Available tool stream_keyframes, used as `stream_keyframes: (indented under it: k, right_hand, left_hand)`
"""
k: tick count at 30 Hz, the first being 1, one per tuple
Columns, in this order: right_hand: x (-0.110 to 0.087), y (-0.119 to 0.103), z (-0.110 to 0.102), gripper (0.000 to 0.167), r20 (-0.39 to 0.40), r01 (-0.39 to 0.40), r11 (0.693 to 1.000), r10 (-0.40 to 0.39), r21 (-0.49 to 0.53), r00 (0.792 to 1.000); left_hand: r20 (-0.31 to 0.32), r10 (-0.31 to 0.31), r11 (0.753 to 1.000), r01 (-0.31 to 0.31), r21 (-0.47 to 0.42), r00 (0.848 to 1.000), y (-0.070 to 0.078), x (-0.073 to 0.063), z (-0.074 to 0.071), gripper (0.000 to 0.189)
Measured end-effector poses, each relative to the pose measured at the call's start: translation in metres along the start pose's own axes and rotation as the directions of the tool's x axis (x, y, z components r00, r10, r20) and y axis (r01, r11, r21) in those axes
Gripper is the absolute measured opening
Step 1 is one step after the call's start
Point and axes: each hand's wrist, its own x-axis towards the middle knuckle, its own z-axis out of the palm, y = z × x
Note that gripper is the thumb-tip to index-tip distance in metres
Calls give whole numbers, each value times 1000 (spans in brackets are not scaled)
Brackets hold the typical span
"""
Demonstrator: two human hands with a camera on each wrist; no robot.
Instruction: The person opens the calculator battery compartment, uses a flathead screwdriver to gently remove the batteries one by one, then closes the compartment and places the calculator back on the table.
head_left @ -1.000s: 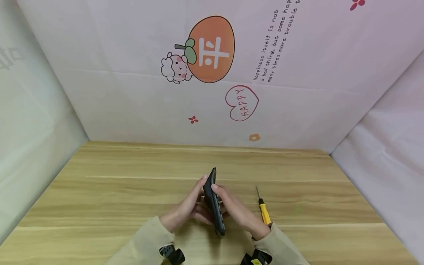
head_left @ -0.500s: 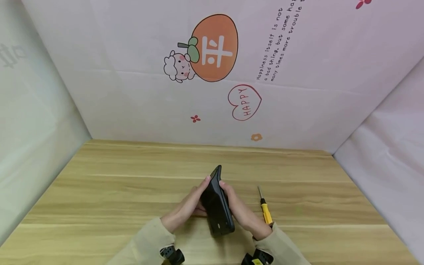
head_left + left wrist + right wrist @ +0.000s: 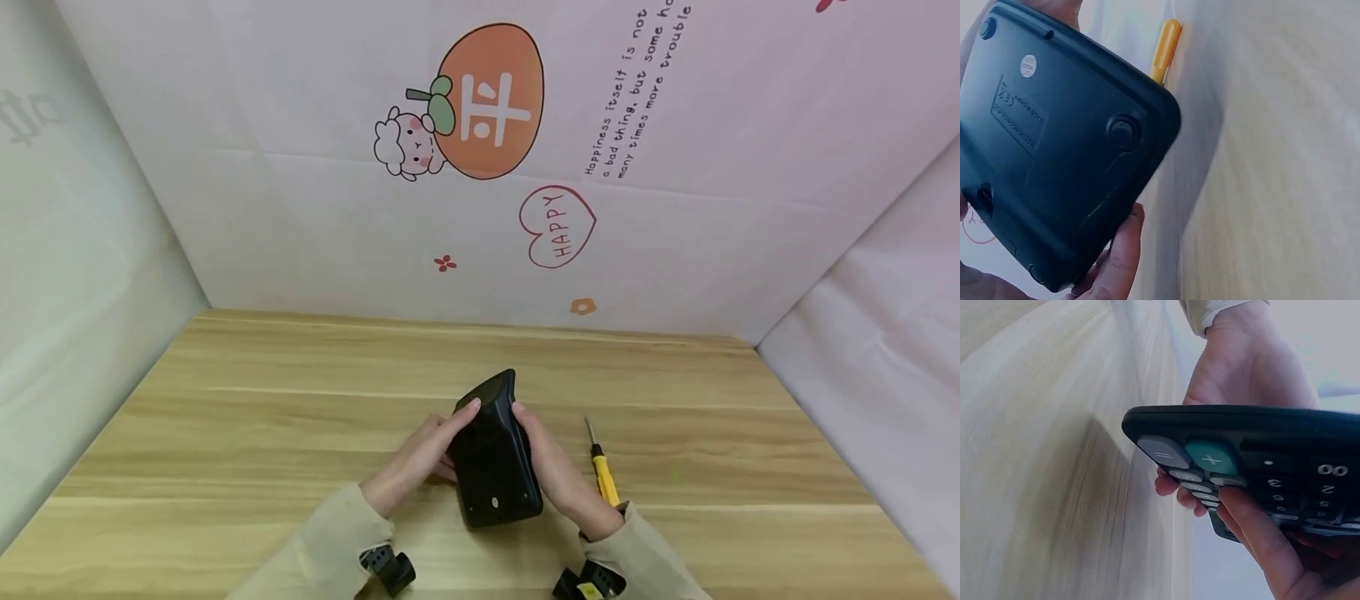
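Both hands hold a black calculator (image 3: pixel 497 467) over the table, its back turned up toward the head view. My left hand (image 3: pixel 420 458) grips its left edge, thumb lying on the back. My right hand (image 3: pixel 555 467) holds the right edge, with the thumb near the upper corner. In the left wrist view the calculator's back (image 3: pixel 1079 131) shows round feet, a small round sticker and a moulded label panel. In the right wrist view its grey keys and a green plus key (image 3: pixel 1211 457) face down at a slant, and fingers (image 3: pixel 1263 540) of my right hand reach across them.
A screwdriver (image 3: pixel 604 479) with a yellow handle lies on the wooden table (image 3: pixel 300 375) beside my right wrist, tip pointing away. A white printed sheet (image 3: pixel 315 233) rises at the table's far edge. White sheets hang at both sides.
The calculator has turned from edge-on to showing its broad back to the head view. The left thumb has come onto that back. The screwdriver lies where it was.
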Motion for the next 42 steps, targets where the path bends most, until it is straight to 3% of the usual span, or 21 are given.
stream_keyframes:
  k: [7,15,21,28,34,37,42]
  right_hand:
    - [1,1,-3,66,-17,48,996,-50,-77,999]
    - [1,3,-4,62,-117,42,988,-60,-150,991]
    - [-1,4,-6,57,-146,82,982,-108,-169,983]
    - [-1,5,-7,45,-238,12,985,-53,-170,970]
    - [-1,8,-6,39,-346,-56,983,-8,-174,938]
    - [-1,11,-6,45,-355,-58,971,-29,-232,934]
    - [0,14,-7,49,-322,-45,957,-52,-287,945]
  left_hand:
    - [-65,-37,999,39,32,997,2,-2,-1,61]
    - [-147,-60,997,66,37,987,0,-5,1,59]
    - [-166,-51,998,57,31,985,-4,-5,0,54]
    - [-220,-55,993,77,93,974,-4,-7,-3,52]
    - [-223,-35,989,66,133,974,-5,-7,-5,49]
    - [-224,-37,989,67,129,974,-4,-8,-6,45]
    - [-224,-37,989,68,134,974,-3,-9,-9,42]
